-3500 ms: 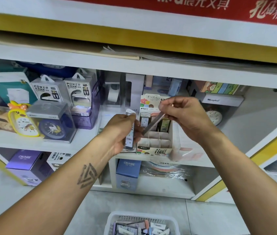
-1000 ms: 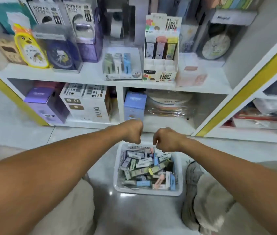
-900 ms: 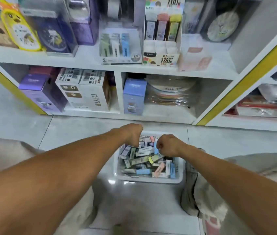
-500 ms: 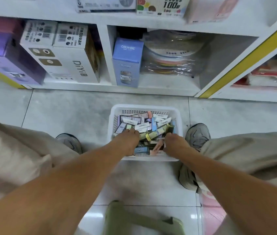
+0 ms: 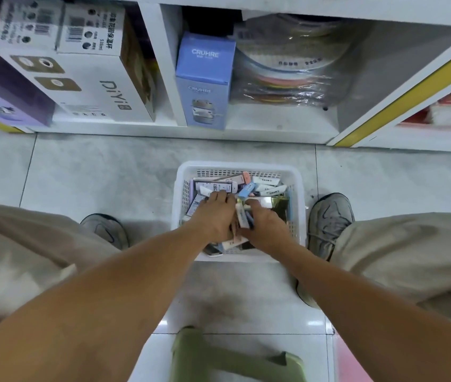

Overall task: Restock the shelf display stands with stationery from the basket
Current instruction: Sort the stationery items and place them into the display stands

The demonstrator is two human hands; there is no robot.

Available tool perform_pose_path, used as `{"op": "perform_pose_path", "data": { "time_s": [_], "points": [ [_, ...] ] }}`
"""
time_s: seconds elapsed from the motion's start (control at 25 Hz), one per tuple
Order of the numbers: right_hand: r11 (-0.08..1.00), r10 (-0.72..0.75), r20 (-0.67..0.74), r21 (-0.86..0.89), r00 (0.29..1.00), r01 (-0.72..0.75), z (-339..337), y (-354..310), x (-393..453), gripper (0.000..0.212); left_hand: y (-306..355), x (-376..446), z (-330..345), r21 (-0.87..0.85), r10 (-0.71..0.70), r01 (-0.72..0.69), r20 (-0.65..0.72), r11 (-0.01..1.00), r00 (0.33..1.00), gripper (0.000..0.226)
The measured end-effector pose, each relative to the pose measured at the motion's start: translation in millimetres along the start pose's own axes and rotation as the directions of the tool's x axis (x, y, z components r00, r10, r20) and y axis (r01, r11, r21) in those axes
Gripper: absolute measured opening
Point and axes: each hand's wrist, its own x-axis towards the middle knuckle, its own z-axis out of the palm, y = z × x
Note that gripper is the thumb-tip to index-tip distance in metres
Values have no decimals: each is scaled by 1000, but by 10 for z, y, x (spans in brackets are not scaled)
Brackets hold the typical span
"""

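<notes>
At frame centre, the right hand (image 5: 264, 226) pinches a small white box (image 5: 242, 217). The left hand (image 5: 216, 216) presses straight fingers onto the stationery packets (image 5: 263, 188) filling the white basket (image 5: 298, 188), which sits on the floor between grey shoes (image 5: 329, 216), below the shelf (image 5: 274, 130).

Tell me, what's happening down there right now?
Both hands in the white basket. Right hand grips small stationery packs; left hand rummaging, grip unclear. Nothing blocking.

Bright, even indoor light; floor tiles (image 5: 246, 323) show glare, edges bend and blur.
</notes>
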Motion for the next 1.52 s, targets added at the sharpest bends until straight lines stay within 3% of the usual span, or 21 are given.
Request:
{"op": "perform_pose_path", "data": {
  "time_s": [0.12,0.24,0.4,0.52,0.68,0.76,0.92,1.08,1.28,1.4,1.52],
  "points": [
    [993,34,-185,-107,982,-55,-84,14,30,46,-107,57,-35,77,-38,49,-139,996,990,85],
    [962,92,-287,-220,953,-159,-101,121,14,49,-145,148,-59,84,-144,156,-136,984,980,98],
    [961,171,-254,-168,952,-217,-24,148,48,54,-186,269,-104,124,-129,133,-40,983,991,101],
    [972,101,-305,-175,947,-160,45,168,32,52,-168,345,-72,140,-92,85,42,987,995,98],
    [973,60,-341,-192,938,-132,84,199,25,48,-156,379,-57,110,-46,41,48,993,998,90],
    [979,62,-337,-165,939,-123,73,218,40,47,-177,397,-100,60,-7,3,79,998,997,88],
    [982,65,-311,-147,948,-115,66,262,47,40,-228,436,-179,-84,46,-25,261,996,964,106],
    [987,58,-300,-129,952,-101,34,256,14,41,-288,440,-174,-174,117,-64,313,983,943,108],
    [988,12,-251,-147,968,-50,52,184,-9,53,-278,387,-240,-336,91,62,421,940,903,103],
    [998,-10,-235,-59,972,-4,44,226,-19,44,-174,420,-251,-396,28,132,373,909,927,77],
    [999,6,-234,32,972,2,34,298,-12,37,-41,465,-220,-436,-12,156,315,886,949,85]
  ]
}}
